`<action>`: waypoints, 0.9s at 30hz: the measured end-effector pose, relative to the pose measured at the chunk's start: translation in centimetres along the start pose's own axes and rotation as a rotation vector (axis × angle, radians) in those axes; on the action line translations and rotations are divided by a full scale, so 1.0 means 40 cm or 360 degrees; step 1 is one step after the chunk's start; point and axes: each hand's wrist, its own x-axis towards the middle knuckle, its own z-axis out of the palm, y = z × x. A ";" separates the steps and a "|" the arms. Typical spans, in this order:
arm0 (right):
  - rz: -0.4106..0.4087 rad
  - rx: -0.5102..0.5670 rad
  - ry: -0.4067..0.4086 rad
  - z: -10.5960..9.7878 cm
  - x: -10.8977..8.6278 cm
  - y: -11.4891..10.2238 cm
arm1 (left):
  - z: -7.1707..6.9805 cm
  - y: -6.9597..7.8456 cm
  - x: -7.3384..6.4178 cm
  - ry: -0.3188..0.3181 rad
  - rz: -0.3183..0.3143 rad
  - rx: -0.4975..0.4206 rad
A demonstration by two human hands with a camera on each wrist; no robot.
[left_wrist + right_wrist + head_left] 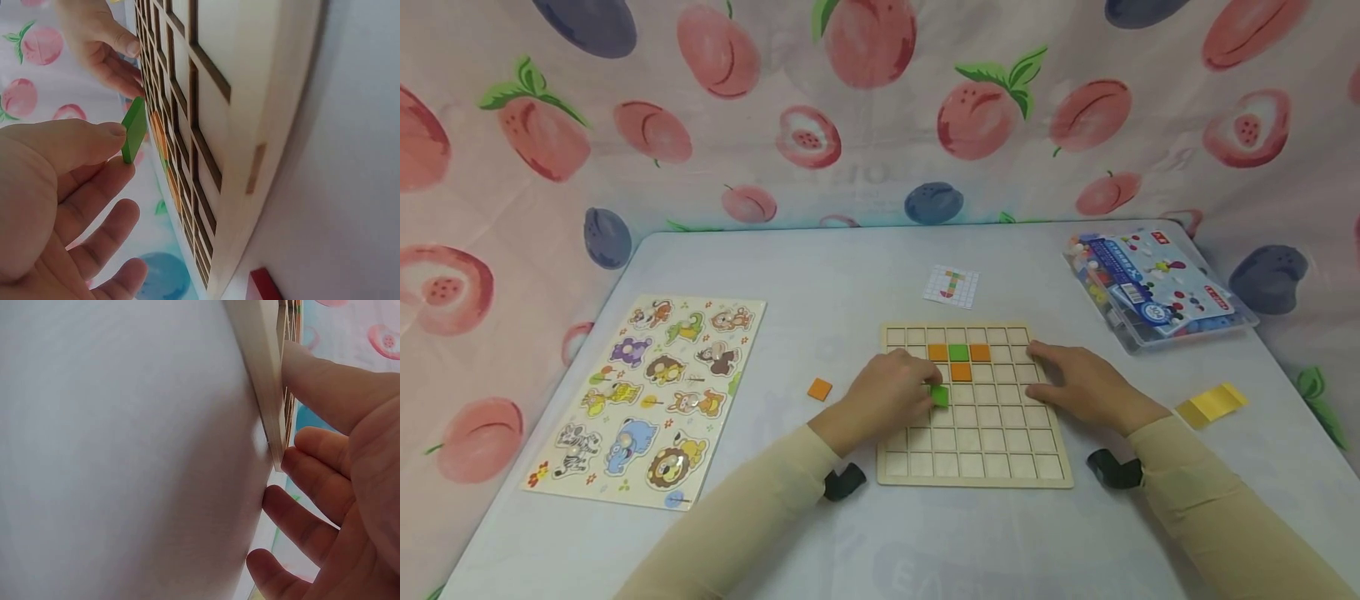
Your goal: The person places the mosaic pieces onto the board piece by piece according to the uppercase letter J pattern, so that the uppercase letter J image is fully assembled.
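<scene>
A pale pink fabric backdrop (880, 117) hangs behind the white table (805, 267) and continues down its left and right sides. It is printed with whole peaches (871, 42), halved peaches showing their pits (808, 137), dark blue plums (933, 203) and green leaves (529, 77). The table's far corners are rounded. Faint lettering (932, 577) marks its near part. The light is soft, the cloth tinged bluish along the table's far edge.

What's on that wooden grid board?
Three orange tiles and one green tile lie on the board; the left hand pinches another green tile over it. In the head view, anything beneath that hand is hidden.
</scene>
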 end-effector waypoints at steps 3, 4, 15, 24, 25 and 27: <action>0.0002 -0.0006 -0.0001 0.000 -0.001 -0.001 | 0.001 0.005 0.003 -0.0020 0.0006 0.0009; 0.0001 -0.0009 -0.0001 0.000 -0.001 -0.001 | 0.001 0.006 0.004 -0.0025 0.0007 0.0007; -0.0005 -0.0026 -0.0002 0.000 -0.001 0.000 | 0.005 0.021 0.019 -0.0029 0.0042 0.0011; -0.0017 -0.0021 0.0000 0.000 -0.003 0.002 | 0.011 0.024 0.030 -0.0083 -0.0016 0.0015; -0.0016 -0.0021 0.0001 0.000 -0.003 0.002 | 0.012 0.024 0.030 -0.0086 -0.0019 0.0013; -0.0015 -0.0021 0.0001 0.000 -0.003 0.002 | 0.013 0.024 0.032 -0.0086 -0.0023 0.0013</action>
